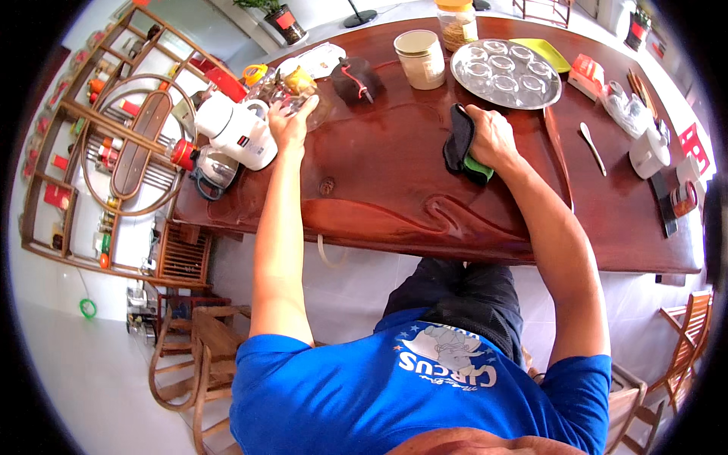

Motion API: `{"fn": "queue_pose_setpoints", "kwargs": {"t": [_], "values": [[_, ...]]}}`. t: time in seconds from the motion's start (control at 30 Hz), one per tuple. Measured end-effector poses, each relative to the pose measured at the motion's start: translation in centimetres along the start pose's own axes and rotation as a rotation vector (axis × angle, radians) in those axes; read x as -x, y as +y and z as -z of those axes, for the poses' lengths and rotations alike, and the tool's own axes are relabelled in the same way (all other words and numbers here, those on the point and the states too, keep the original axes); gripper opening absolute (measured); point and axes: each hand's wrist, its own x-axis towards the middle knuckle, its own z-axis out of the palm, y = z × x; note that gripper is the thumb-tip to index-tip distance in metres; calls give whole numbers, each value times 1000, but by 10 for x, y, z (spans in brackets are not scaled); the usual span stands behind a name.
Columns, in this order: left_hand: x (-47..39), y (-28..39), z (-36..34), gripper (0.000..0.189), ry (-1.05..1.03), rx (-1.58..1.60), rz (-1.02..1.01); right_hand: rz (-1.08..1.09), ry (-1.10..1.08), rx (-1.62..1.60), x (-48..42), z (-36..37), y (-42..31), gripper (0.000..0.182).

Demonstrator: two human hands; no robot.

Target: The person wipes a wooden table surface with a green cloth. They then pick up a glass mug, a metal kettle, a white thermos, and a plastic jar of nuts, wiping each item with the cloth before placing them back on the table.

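My left hand (291, 120) is at the left of the dark red wooden table (387, 148), on or against clear glassware (318, 114) beside a white kettle (244, 133); whether it grips the glass is hard to tell. A folded black and green cloth (462, 145) is in my right hand (493, 136), held above or on the tabletop. Just beyond that hand lies a round metal tray (506, 98) bearing several clear glass cups (501, 63). A dark pot with a red cord (355, 79) stands right of the glassware.
A cream canister (421, 60) and a yellow-lidded jar (456, 25) stand at the back. To the right are a green tray (546, 54), a red box (587, 77), a white spoon (593, 149) and a white mug (648, 154). A glass pot (216, 168) sits near the left edge.
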Motion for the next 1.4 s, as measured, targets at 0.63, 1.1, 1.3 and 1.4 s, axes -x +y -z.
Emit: {"fn": "queue_pose_setpoints", "kwargs": {"t": [0.63, 1.1, 1.3, 1.4], "values": [[11, 20, -27, 115, -27, -53, 52, -50, -32, 4, 0, -2, -2, 23], [14, 26, -28, 94, -225, 160, 53, -51, -72, 17, 1, -5, 9, 25], [0, -8, -19, 106, -175, 196, 71, -7, -53, 24, 0, -1, -1, 28], [-7, -26, -15, 108, -137, 108, 78, 33, -5, 48, 3, -5, 6, 27]]}}
